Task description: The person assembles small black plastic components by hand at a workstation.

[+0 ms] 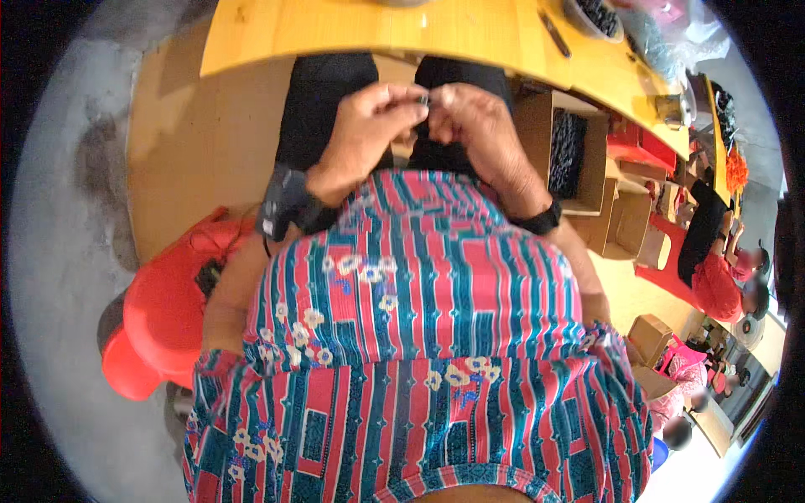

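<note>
My left hand [369, 126] and my right hand [486, 126] meet above my lap, just short of the table's near edge. Between the left thumb and forefinger is a small dark piece [424, 100], too tiny to name. The right thumb and fingers are pinched together right beside that piece. What lies in their tips, if anything, is hidden. Each wrist wears a dark band, and a grey device [281, 201] is strapped at the left one.
The yellow table [377, 27] spans the top. On it are a bowl of small dark parts [597, 17], a slim dark tool [554, 35] and a metal cup [671, 109]. An open carton [594, 155] of dark pieces stands right. A red chair [172, 289] is left; other people sit far right.
</note>
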A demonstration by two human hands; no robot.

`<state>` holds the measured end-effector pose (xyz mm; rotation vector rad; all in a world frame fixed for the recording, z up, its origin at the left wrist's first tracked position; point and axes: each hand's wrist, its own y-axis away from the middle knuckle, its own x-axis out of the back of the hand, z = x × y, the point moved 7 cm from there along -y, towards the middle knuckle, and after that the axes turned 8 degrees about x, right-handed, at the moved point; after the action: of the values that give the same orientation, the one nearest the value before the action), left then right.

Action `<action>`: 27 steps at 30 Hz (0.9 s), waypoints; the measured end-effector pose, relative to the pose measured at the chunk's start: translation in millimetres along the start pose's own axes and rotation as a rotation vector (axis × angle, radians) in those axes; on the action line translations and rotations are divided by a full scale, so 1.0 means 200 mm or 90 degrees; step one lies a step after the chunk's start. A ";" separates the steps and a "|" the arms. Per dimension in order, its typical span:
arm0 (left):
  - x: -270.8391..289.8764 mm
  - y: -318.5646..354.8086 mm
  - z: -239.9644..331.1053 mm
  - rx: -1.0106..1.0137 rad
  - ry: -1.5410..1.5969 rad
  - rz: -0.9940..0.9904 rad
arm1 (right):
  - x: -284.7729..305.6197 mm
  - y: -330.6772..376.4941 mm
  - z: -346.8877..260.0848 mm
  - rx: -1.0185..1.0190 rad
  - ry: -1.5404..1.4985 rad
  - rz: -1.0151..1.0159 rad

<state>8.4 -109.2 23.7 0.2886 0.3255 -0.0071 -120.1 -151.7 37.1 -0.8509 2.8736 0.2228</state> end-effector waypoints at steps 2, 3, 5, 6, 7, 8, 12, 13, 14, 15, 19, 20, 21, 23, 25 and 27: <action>0.00 0.01 0.01 -0.061 -0.058 0.022 | -0.03 0.00 -0.01 -0.002 0.018 -0.011; 0.01 0.03 0.01 -0.073 -0.114 0.047 | -0.04 0.02 0.02 -0.017 0.016 -0.016; 0.01 0.05 0.03 -0.138 -0.174 0.073 | -0.04 0.04 0.06 -0.053 -0.008 -0.029; 0.01 0.07 0.02 -0.146 -0.146 0.070 | -0.06 0.04 0.05 -0.056 -0.030 -0.033; 0.01 0.07 0.02 -0.153 -0.119 0.067 | -0.07 0.04 0.05 -0.068 -0.009 -0.045; 0.02 0.08 0.02 -0.163 -0.176 0.082 | -0.07 0.05 0.05 -0.074 -0.002 -0.044; 0.01 0.10 0.07 -0.181 -0.209 0.067 | -0.06 0.05 0.06 -0.091 -0.018 -0.042; 0.02 0.10 0.07 -0.177 -0.208 0.071 | -0.07 0.05 0.06 -0.095 -0.020 -0.045; 0.02 0.10 0.07 -0.173 -0.217 0.063 | -0.07 0.05 0.05 -0.097 -0.013 -0.044; 0.02 0.09 0.07 -0.172 -0.227 0.053 | -0.07 0.03 0.05 -0.096 -0.005 -0.042; 0.03 0.08 0.02 -0.135 -0.168 0.044 | -0.04 0.02 0.03 -0.096 0.094 -0.073; 0.03 0.09 -0.01 -0.094 -0.107 0.027 | -0.03 0.01 -0.01 -0.076 0.134 -0.057; 0.04 0.09 -0.03 -0.056 -0.047 0.011 | -0.02 0.00 -0.07 -0.053 0.174 -0.041; 0.04 0.10 -0.04 -0.042 -0.016 0.009 | 0.03 -0.06 -0.16 -0.016 0.262 -0.003; 0.04 0.10 -0.03 -0.029 0.016 0.005 | 0.08 -0.14 -0.28 0.033 0.303 0.032; -0.01 0.11 -0.05 -0.011 0.056 -0.024 | 0.13 -0.19 -0.43 0.172 0.492 0.053</action>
<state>4.9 -84.8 21.6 0.2664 0.4181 -0.0287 -128.1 -212.3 112.1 -0.9104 3.5037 -0.6106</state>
